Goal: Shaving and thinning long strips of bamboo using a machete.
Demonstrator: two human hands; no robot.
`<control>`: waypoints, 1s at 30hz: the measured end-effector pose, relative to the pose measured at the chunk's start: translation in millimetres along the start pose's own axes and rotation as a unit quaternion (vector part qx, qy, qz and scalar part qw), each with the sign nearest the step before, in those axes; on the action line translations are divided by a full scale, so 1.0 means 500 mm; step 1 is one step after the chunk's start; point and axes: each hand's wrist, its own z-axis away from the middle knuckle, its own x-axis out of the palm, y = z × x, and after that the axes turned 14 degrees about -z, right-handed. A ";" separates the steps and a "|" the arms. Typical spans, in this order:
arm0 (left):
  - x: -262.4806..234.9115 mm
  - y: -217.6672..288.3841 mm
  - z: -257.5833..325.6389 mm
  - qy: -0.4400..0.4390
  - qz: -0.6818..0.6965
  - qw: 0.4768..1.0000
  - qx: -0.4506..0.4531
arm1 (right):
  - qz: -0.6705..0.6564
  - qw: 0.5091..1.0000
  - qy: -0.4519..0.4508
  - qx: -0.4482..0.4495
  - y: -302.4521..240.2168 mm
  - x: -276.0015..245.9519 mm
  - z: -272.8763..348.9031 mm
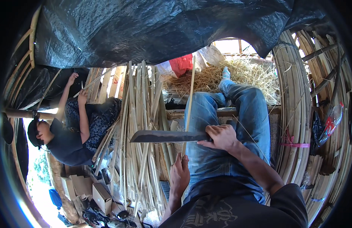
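In my right hand [222, 137] is the handle of a machete [160, 136], its long dark blade pointing left across my lap. The blade lies across a thin bamboo strip [190, 93]; I cannot tell whether it cuts into it. My left hand [179, 173] is closed round the near end of that strip, just below the blade. From there the strip runs away from me past my left knee, toward the straw. My jeans-clad legs [225, 152] are under both hands.
Many split bamboo strips [134, 125] lie left of me. Beyond them a person [66, 133] handles a thin strip. Bundled bamboo slats [293, 114] with a pink tie stand right. Straw [255, 76] lies ahead, under a dark tarp [157, 30]. Cardboard boxes [102, 197] sit lower left.
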 end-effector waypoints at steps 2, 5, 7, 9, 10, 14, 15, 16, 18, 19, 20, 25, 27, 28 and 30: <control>0.014 -0.019 0.019 0.117 -0.134 0.983 0.056 | 0.039 0.999 0.032 -0.006 0.016 -0.006 -0.017; 0.008 -0.032 0.045 0.102 -0.241 0.964 0.053 | 0.125 0.982 0.127 0.067 0.054 -0.023 -0.032; 0.001 -0.029 0.047 0.073 -0.243 0.966 0.039 | 0.143 0.976 0.126 0.104 0.073 -0.031 -0.033; 0.001 -0.035 0.043 0.043 -0.246 0.968 0.028 | 0.127 0.980 0.128 0.084 0.073 -0.036 -0.033; 0.006 -0.048 0.039 0.078 -0.246 0.965 0.044 | 0.108 0.989 0.081 0.066 0.057 -0.035 -0.031; 0.003 -0.059 0.033 0.135 -0.275 0.950 0.055 | 0.051 0.998 0.024 -0.010 0.021 -0.011 -0.008; 0.003 -0.059 0.030 0.137 -0.276 0.950 0.056 | 0.050 0.998 0.026 -0.011 0.029 -0.009 -0.013; 0.003 -0.061 0.033 0.145 -0.264 0.952 0.064 | 0.076 0.994 0.074 0.011 0.040 -0.009 -0.019; -0.004 -0.060 0.048 0.151 -0.252 0.953 0.072 | 0.119 0.982 0.113 0.092 0.068 -0.024 -0.028; -0.012 -0.057 0.053 0.102 -0.207 0.972 0.054 | 0.111 0.977 0.117 0.142 0.086 -0.037 -0.038; -0.019 -0.053 0.059 0.053 -0.161 0.985 0.037 | 0.120 0.971 0.128 0.164 0.100 -0.037 -0.048; -0.032 -0.046 0.061 0.028 -0.105 0.994 0.003 | 0.085 0.978 0.137 0.128 0.087 -0.020 -0.036; -0.033 -0.048 0.054 0.012 -0.101 0.995 -0.014 | 0.064 0.994 0.088 -0.011 0.063 -0.005 -0.014; -0.035 -0.050 0.050 0.022 -0.096 0.995 -0.027 | 0.066 0.998 0.009 -0.008 0.047 -0.014 -0.007; -0.048 -0.055 0.047 0.009 -0.107 0.993 -0.055 | 0.082 0.996 0.033 -0.032 0.059 -0.011 -0.012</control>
